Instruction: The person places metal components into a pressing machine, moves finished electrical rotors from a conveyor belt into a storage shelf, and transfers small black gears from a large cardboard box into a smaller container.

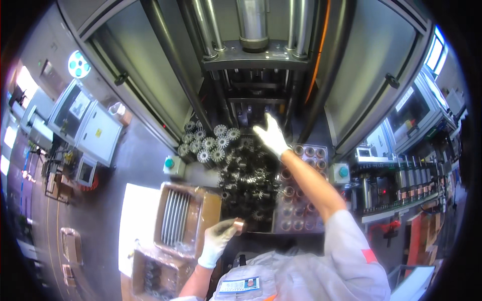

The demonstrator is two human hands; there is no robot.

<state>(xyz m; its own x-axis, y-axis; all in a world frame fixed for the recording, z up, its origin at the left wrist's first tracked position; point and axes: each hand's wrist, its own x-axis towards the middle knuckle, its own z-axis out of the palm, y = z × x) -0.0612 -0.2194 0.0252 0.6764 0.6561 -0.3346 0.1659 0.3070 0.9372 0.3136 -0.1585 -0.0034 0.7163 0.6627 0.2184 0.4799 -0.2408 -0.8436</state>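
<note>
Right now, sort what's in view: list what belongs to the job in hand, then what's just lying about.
Probably in the job:
copper-coloured piece, in the left hand
press, behind the right hand
toothed metal parts, left of the right hand
ring-shaped parts, beside the right forearm

Probably apart from it:
brown box, far left
white cabinet, left background

So there's this big white cabinet [100, 133], white disc with teal spots [79, 64] above it, open brown carton [122, 116] just to its right, brownish box [73, 246] below it on the floor [108, 215], bright window [436, 50] way off right.
</note>
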